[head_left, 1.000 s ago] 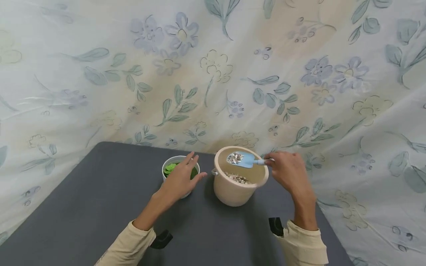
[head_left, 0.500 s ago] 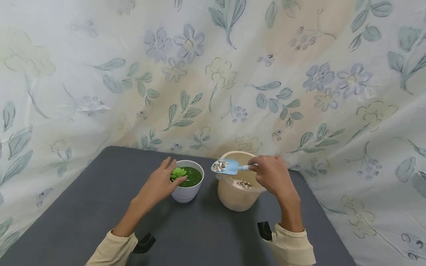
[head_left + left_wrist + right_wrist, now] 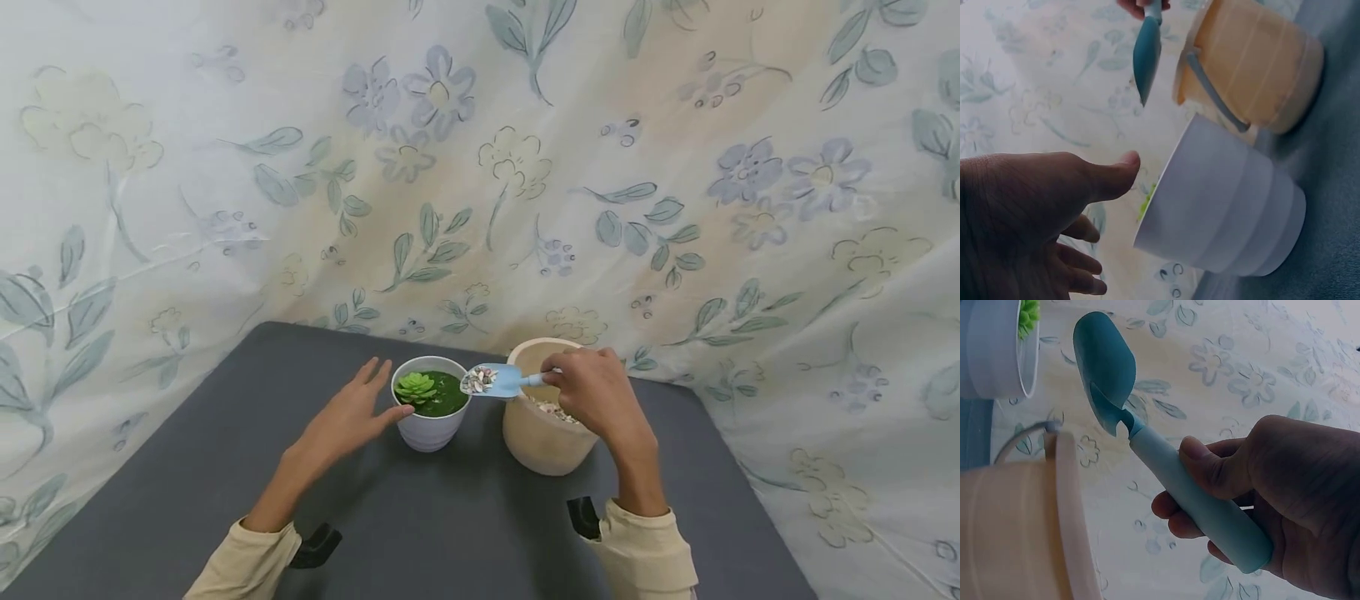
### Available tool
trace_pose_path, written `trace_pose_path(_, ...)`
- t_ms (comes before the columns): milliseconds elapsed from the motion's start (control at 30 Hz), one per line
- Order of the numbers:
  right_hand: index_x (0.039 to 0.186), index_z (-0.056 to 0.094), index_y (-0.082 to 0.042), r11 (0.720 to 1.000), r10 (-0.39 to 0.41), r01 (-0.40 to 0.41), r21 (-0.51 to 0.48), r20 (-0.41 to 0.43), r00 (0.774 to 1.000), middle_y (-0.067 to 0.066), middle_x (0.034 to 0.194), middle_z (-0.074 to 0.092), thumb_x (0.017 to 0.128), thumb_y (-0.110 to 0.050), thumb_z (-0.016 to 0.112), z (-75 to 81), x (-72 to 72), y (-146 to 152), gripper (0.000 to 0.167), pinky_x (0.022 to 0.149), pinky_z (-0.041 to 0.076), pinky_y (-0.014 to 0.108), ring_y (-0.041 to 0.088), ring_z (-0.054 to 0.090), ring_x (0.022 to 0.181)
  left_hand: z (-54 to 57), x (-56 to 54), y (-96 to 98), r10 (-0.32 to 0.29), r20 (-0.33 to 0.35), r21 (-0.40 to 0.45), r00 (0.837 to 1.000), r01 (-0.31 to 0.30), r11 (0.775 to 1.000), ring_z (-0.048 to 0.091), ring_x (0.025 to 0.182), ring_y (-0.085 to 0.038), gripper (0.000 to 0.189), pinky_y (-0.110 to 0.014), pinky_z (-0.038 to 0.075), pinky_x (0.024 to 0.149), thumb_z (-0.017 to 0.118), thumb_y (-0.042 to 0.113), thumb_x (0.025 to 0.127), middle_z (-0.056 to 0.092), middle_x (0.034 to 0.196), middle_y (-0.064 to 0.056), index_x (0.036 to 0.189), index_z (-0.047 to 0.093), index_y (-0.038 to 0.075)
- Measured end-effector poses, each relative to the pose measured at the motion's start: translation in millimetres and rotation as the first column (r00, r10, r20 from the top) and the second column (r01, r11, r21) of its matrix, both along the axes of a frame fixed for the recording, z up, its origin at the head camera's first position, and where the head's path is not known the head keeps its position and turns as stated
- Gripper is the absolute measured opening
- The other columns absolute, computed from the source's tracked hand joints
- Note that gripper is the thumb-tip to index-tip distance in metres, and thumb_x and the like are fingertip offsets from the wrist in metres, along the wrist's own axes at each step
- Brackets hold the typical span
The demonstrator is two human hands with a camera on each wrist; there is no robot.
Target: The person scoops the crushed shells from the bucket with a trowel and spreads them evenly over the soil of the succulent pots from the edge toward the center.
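A small blue trowel [image 3: 508,382] is gripped by its handle in my right hand [image 3: 596,392]. Shell-like pebbles [image 3: 480,380] lie on its blade, which hangs in the air between the two containers, its tip by the right rim of the white pot [image 3: 429,433]. Dark green filling [image 3: 446,400] and a light green succulent [image 3: 415,388] show inside the pot. Fingers spread, my left hand [image 3: 341,425] hovers at the pot's left side; in the left wrist view its thumb [image 3: 1113,178] stands apart from the wall. Under my right hand is a beige bucket [image 3: 543,446], partly hidden, with more pebbles inside.
Both containers stand on a dark grey table [image 3: 442,533] near its back edge. Behind it hangs a floral curtain [image 3: 465,167]. The bucket's grey handle [image 3: 1216,94] hangs down on the side facing the pot.
My right hand has carried the loaded trowel leftward from over the bucket to the pot's rim. My left hand has drawn back from over the pot to its left side.
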State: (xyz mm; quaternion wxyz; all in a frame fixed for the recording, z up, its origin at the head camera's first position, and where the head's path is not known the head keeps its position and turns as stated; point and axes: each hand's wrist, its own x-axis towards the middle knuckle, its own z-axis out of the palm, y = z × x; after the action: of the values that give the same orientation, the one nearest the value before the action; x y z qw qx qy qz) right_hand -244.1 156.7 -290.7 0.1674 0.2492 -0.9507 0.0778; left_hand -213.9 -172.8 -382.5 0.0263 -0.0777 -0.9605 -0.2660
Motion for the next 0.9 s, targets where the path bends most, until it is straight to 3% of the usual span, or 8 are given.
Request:
trace_pose_path(100,0.096,0.084,-0.016,1.000,0.019,-0.019,0.004,-0.002,1.000,-0.005,0.084,0.079,0.089,-0.009,0.081,-1.4,0.2,-5.9,0.011,0.080,0.043,0.043,0.008,0.054,0.066,-2.2,-0.9,1.9,-0.017,0.005,-0.001,1.000,0.017,1.000,0.036,0.150,-0.056,0.094,-0.069,0.043,0.113,0.069,0.049,0.099,0.019,0.170,-0.033,0.164,0.025,-0.004)
trace_pose_path(200,0.093,0.084,-0.019,0.998,0.054,-0.054,0.039,-0.014,0.998,-0.008,0.080,0.078,0.087,-0.009,0.083,-5.4,-0.4,-13.4,0.012,0.073,0.043,0.036,0.006,0.052,0.065,-6.5,-1.4,4.2,-0.032,0.021,-0.008,0.999,0.032,0.999,0.037,0.150,-0.056,0.097,-0.068,0.044,0.112,0.071,0.049,0.098,0.020,0.170,-0.033,0.164,0.025,-0.004)
trace_pose_path(300,0.089,0.083,-0.022,0.993,0.089,-0.086,0.082,-0.029,0.996,-0.010,0.077,0.077,0.086,-0.009,0.083,-9.7,-2.6,-21.1,0.013,0.063,0.035,0.025,0.004,0.048,0.061,-9.1,-2.1,6.7,-0.055,0.028,-0.004,0.998,0.055,0.998,0.037,0.150,-0.055,0.100,-0.067,0.044,0.112,0.074,0.048,0.096,0.019,0.170,-0.033,0.165,0.023,-0.003)
trace_pose_path(400,0.085,0.082,-0.022,0.988,0.111,-0.106,0.111,-0.039,0.993,-0.011,0.075,0.076,0.085,-0.008,0.082,-11.6,-4.6,-28.8,0.014,0.060,0.028,0.023,0.003,0.046,0.059,-8.3,-4.1,9.1,-0.070,0.024,0.015,0.997,0.070,0.997,0.036,0.151,-0.054,0.103,-0.067,0.043,0.113,0.076,0.047,0.094,0.019,0.171,-0.032,0.166,0.021,-0.002)
trace_pose_path(500,0.078,0.077,-0.022,0.982,0.118,-0.114,0.148,-0.014,0.993,-0.014,0.066,0.067,0.088,-0.011,0.080,-11.8,-5.8,-38.6,0.015,0.060,0.027,0.023,0.002,0.043,0.057,-7.6,-4.9,11.0,-0.082,0.020,0.016,0.996,0.082,0.997,0.036,0.150,-0.055,0.106,-0.067,0.043,0.113,0.079,0.046,0.092,0.019,0.170,-0.033,0.166,0.019,-0.002)
trace_pose_path(700,0.061,0.054,-0.021,0.964,0.147,-0.168,0.204,0.113,0.983,-0.010,0.058,0.033,0.097,-0.015,0.072,-8.0,-8.6,-63.5,0.041,0.062,0.023,0.029,0.009,0.030,0.058,-10.9,-0.5,15.9,-0.085,0.020,0.019,0.996,0.085,0.996,0.038,0.147,-0.059,0.110,-0.068,0.044,0.112,0.085,0.041,0.088,0.021,0.168,-0.037,0.164,0.021,-0.006)
trace_pose_path(900,0.064,0.066,-0.020,0.958,0.124,-0.156,0.241,0.142,0.982,-0.008,0.056,0.042,0.096,-0.016,0.074,-2.1,-13.9,-77.7,0.034,0.065,0.028,0.031,0.013,0.040,0.060,-13.1,0.8,24.4,-0.070,0.003,0.055,0.998,0.070,0.996,0.039,0.148,-0.057,0.103,-0.067,0.043,0.112,0.081,0.035,0.092,0.020,0.169,-0.034,0.165,0.021,-0.004)
